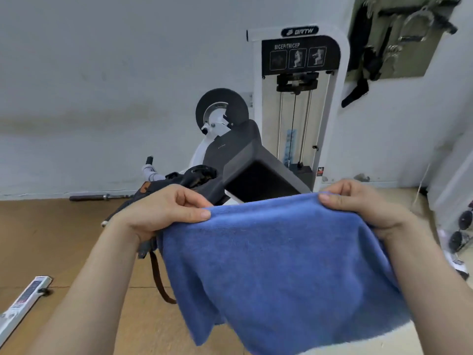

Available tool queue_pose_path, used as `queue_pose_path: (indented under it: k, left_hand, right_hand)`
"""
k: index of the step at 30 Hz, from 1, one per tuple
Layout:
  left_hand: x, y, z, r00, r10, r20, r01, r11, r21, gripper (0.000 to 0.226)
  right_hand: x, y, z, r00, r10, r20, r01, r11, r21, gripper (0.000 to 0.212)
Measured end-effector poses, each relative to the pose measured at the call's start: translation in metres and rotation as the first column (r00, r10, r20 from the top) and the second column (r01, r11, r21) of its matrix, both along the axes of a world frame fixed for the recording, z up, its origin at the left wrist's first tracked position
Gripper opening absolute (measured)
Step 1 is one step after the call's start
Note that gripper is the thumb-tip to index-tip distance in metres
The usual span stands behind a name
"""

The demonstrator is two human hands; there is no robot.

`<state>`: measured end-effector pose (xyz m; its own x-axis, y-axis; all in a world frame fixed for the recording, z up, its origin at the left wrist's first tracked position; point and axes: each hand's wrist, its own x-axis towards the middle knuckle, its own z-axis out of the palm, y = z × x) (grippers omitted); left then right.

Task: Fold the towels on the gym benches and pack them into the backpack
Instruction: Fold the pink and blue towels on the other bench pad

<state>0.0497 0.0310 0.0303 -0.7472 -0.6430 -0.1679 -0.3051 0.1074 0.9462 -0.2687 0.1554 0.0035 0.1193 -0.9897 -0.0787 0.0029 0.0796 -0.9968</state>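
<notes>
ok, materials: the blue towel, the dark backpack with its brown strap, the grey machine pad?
Blue towel: terry or microfibre, matte; fuzzy nap, soft drape. Dark backpack: probably woven canvas, matte, though blurred. Brown strap: looks like leather, maybe faux; smooth, stiff curve. Dark grey machine pad: likely vinyl upholstery, smooth, faint sheen.

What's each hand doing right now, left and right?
Left hand: pinches the top left edge of the blue towel.
Right hand: grips the towel's top right edge.
</notes>
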Motion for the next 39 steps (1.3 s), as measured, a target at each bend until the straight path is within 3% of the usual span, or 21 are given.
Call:
queue_pose_path:
  k: [2, 4, 7, 9, 12, 15, 18, 20, 24, 27, 30, 32, 34, 36, 39]
  left_hand:
    - [0.001, -0.012, 0.009, 0.999, -0.032, -0.006, 0.032, 0.999, 0.006, 0.027]
    - [0.006, -0.023, 0.021, 0.992, 0.003, -0.130, -0.004, 1.000, -0.007, 0.046]
    - [0.014, -0.036, 0.044, 0.929, 0.132, -0.346, -0.160, 0.986, -0.055, 0.056]
    - [0.014, -0.047, 0.066, 0.875, 0.221, -0.430, -0.296, 0.948, -0.115, 0.056]
    - [0.009, -0.081, 0.093, 0.788, 0.387, -0.479, -0.548, 0.795, -0.259, 0.040]
    - [0.003, -0.126, 0.110, 0.686, 0.538, -0.490, -0.728, 0.524, -0.443, 0.016]
    - [0.007, -0.171, 0.115, 0.677, 0.576, -0.458, -0.708, 0.340, -0.619, 0.017]
    - [0.012, -0.205, 0.110, 0.694, 0.612, -0.379, -0.643, 0.291, -0.708, 0.026]
    - [0.017, -0.295, 0.084, 0.691, 0.657, -0.301, -0.607, 0.301, -0.735, 0.039]
    - [0.009, -0.365, 0.072, 0.732, 0.623, -0.274, -0.577, 0.355, -0.735, 0.044]
    - [-0.011, -0.423, 0.067, 0.806, 0.548, -0.224, -0.503, 0.433, -0.748, 0.042]
    - [-0.030, -0.453, 0.068, 0.831, 0.485, -0.274, -0.503, 0.445, -0.741, 0.042]
    - [-0.048, -0.481, 0.067, 0.784, 0.475, -0.399, -0.611, 0.478, -0.631, 0.045]
    - [-0.064, -0.505, 0.059, 0.740, 0.487, -0.465, -0.673, 0.560, -0.484, 0.045]
    - [-0.080, -0.530, 0.036, 0.750, 0.495, -0.438, -0.661, 0.583, -0.473, 0.031]
  right_hand:
    - [-0.002, -0.007, 0.022, 0.994, -0.049, 0.098, 0.056, 0.996, -0.065, 0.028]
    - [-0.004, -0.012, 0.047, 0.986, -0.091, 0.140, 0.106, 0.988, -0.107, 0.026]
    - [-0.009, -0.018, 0.084, 0.974, -0.079, 0.210, 0.117, 0.977, -0.176, 0.014]
    - [-0.014, -0.029, 0.111, 0.972, -0.054, 0.227, 0.112, 0.962, -0.250, 0.020]
    - [-0.025, -0.065, 0.147, 0.968, -0.083, 0.237, 0.148, 0.951, -0.271, 0.031]
    - [-0.029, -0.107, 0.173, 0.960, -0.184, 0.211, 0.231, 0.948, -0.221, 0.044]
    - [-0.037, -0.149, 0.184, 0.962, -0.241, 0.125, 0.266, 0.931, -0.249, 0.031]
    - [-0.044, -0.178, 0.187, 0.955, -0.297, -0.012, 0.280, 0.913, -0.296, 0.015]
    - [-0.056, -0.253, 0.186, 0.826, -0.461, -0.326, 0.353, 0.872, -0.340, 0.009]
    - [-0.055, -0.319, 0.180, 0.596, -0.556, -0.579, 0.375, 0.831, -0.411, 0.005]
    - [-0.048, -0.381, 0.175, 0.421, -0.523, -0.742, 0.337, 0.849, -0.407, 0.005]
    - [-0.053, -0.409, 0.171, 0.384, -0.557, -0.736, 0.353, 0.825, -0.441, 0.006]
    - [-0.063, -0.422, 0.166, 0.371, -0.700, -0.610, 0.457, 0.710, -0.536, 0.016]
    - [-0.072, -0.429, 0.160, 0.267, -0.791, -0.551, 0.526, 0.599, -0.604, 0.028]
    - [-0.075, -0.444, 0.152, 0.065, -0.748, -0.660, 0.490, 0.600, -0.632, 0.033]
